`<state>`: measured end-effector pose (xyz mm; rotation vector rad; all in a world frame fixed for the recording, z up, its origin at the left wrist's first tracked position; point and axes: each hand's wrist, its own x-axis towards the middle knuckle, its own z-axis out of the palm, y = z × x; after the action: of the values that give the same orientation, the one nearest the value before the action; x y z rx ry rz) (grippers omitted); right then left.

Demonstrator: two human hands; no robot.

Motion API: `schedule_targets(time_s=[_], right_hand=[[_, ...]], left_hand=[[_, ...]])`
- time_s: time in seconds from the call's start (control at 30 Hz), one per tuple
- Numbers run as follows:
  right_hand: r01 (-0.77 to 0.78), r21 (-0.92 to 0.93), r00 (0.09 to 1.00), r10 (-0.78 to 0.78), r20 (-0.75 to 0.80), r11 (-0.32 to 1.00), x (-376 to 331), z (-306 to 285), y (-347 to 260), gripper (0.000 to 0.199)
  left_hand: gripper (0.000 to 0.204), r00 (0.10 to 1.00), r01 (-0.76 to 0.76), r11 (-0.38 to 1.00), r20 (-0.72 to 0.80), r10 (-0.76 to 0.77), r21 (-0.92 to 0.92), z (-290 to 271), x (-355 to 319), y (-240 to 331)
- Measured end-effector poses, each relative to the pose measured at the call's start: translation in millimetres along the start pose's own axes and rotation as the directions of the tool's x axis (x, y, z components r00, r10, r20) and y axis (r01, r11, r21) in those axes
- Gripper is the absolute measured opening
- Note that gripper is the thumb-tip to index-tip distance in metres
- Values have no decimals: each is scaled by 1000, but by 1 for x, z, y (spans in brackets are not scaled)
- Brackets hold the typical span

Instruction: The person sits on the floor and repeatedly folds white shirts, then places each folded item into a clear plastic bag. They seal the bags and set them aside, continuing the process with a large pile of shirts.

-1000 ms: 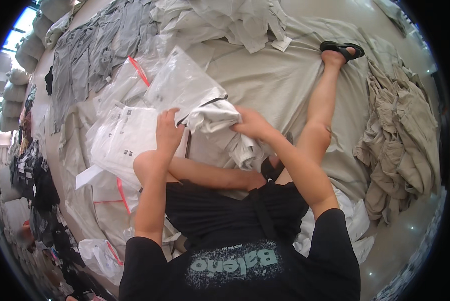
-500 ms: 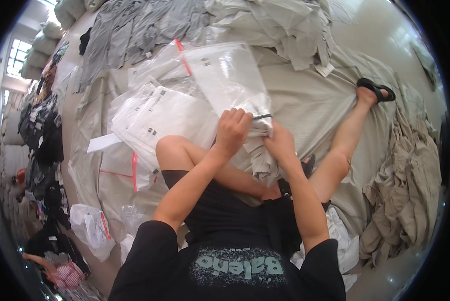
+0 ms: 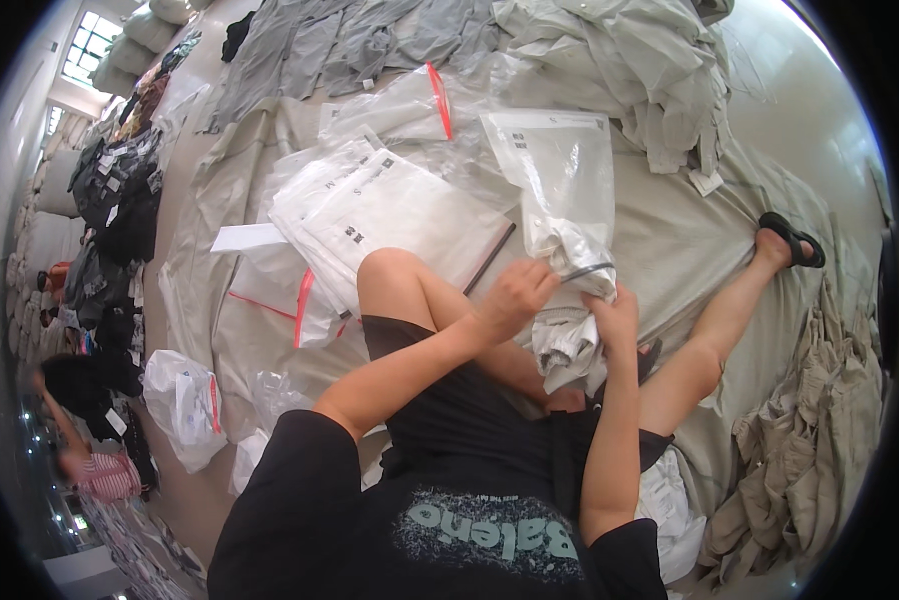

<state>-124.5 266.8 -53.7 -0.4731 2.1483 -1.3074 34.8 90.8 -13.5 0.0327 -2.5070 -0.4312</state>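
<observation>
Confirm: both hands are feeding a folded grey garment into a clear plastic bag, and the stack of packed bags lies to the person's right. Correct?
Not quite. The head view shows the stack of packed bags on the person's left, beyond the bent knee. The rest holds: left hand and right hand work the folded grey garment into the clear plastic bag.

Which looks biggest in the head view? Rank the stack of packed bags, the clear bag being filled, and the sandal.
1. Stack of packed bags.
2. Clear bag, somewhat smaller.
3. Sandal, clearly smallest, though fisheye rim distortion shrinks it.

Folded grey garment (image 3: 566, 345) half inside clear bag (image 3: 561, 190); right hand (image 3: 614, 318) fingers hidden behind it.
</observation>
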Motion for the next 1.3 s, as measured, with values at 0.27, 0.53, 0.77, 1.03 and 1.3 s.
schedule_targets(time_s=[0.27, 0.53, 0.77, 1.03, 1.3], right_hand=[[87, -71, 988, -95, -125, 994, -6, 25, 4, 37], [60, 407, 985, 12, -172, 912, -14, 28, -22, 36], [205, -176, 888, -258, -381, 963, -14, 24, -31, 52], [212, 376, 934, -74, -349, 902, -3, 27, -40, 50], [119, -72, 912, -137, -385, 990, 8, 27, -58, 80]], left_hand=[[14, 959, -279, 960, -45, 279, -12, 15, 49, 0], [36, 967, 247, 966, -48, -250, -75, 12, 41, -46], [29, 994, 76, 985, 83, -64, -157, -3, 1, -14], [27, 742, 657, 655, 476, -472, -374, 25, -19, -31], [41, 656, 749, 588, 466, -594, -306, 63, -68, -9]])
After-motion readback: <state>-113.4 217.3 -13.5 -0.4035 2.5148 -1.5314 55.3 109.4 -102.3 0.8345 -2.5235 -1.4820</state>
